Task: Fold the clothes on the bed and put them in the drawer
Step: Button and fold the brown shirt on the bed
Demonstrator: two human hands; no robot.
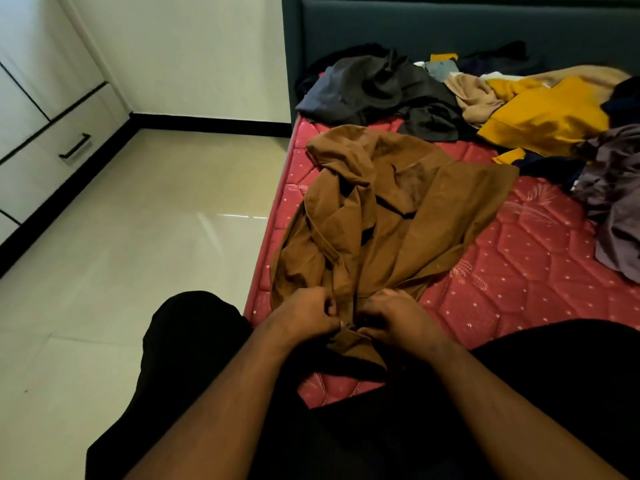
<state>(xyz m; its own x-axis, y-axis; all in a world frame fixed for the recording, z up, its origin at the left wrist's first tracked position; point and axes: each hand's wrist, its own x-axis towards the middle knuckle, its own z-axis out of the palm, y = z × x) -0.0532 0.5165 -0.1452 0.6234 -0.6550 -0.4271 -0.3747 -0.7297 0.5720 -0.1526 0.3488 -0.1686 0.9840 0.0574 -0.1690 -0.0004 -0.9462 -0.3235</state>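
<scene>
Early stage: left hand (304, 315) and right hand (391, 318) both pinch the near edge of an unfolded brown shirt (388, 209) on the bed (519, 271); pile (485, 102) unfolded, drawer (55, 157) closed.

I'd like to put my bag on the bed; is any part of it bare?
Yes: the red mattress lies bare right of the brown garment, below the grey-purple cloth. A thin strip shows along the left edge. The headboard end is crowded with the dark grey and yellow clothes.
</scene>
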